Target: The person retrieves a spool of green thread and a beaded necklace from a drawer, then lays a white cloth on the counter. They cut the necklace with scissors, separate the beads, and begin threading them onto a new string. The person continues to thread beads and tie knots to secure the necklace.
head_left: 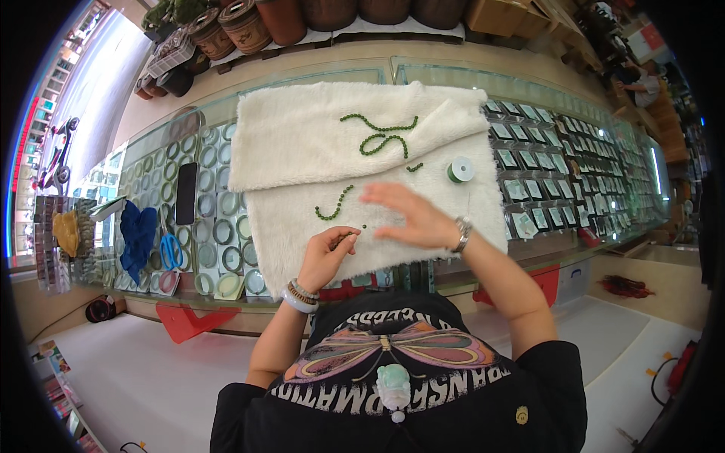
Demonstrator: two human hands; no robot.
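My left hand (331,251) is closed in a pinch low on the white fluffy cloth (294,136); whatever is between its fingertips is too small to name. Just beyond the fingertips shows a single green bead (364,226). Fingers spread and slightly blurred, my right hand (414,217) hovers over the cloth to the right with nothing visible in it. Ahead of my left hand, loose green beads lie in a curved row (339,204). Farther up lies a long, looping green bead strand (393,130), with a short bead piece (414,167) below it. A spool of green thread (460,170) lies at the right.
The cloth covers part of a glass display counter holding bangles (224,230) at left and rows of pendants on cards (521,158) at right. A black phone (186,194), blue-handled scissors (171,251) and a blue cloth (138,238) lie left. Brown pots (281,19) stand beyond.
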